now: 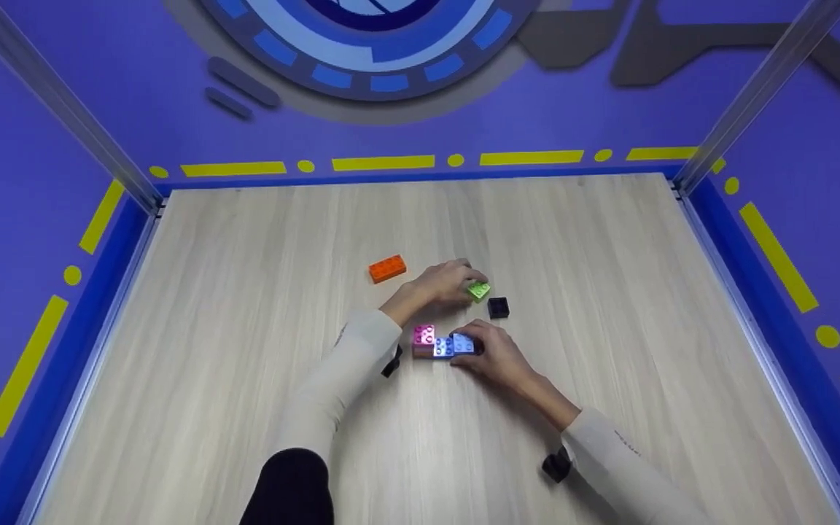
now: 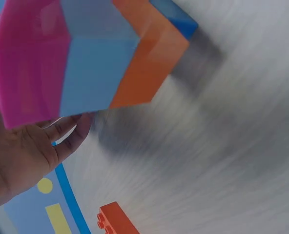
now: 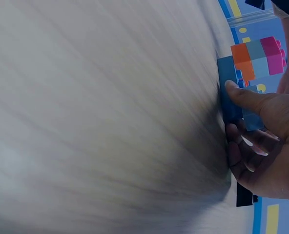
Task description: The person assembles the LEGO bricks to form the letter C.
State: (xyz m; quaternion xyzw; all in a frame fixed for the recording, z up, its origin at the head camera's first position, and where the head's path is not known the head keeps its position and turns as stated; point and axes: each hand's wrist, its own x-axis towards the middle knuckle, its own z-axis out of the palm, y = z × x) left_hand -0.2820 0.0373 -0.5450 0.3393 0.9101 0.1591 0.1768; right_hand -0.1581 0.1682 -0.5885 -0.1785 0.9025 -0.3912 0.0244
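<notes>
A built-up toy-brick stack (image 1: 424,351) stands on the table. In the right wrist view, a long blue brick (image 3: 227,73) forms its base. At one end rise an orange brick (image 3: 242,62), a light blue layer (image 3: 257,57) and a pink brick (image 3: 272,56); a blue brick (image 3: 252,119) sits at the other. My right hand (image 1: 496,354) grips that blue end between thumb and fingers. Beyond the stack, my left hand (image 1: 449,282) pinches a light green brick (image 1: 478,291); the stack hides that brick in the left wrist view.
An orange brick (image 1: 387,269) lies on the wooden table (image 1: 259,292), left of my left hand. A small black brick (image 1: 498,308) lies just right of the green one. Blue printed walls (image 1: 383,138) enclose the table at the back and sides.
</notes>
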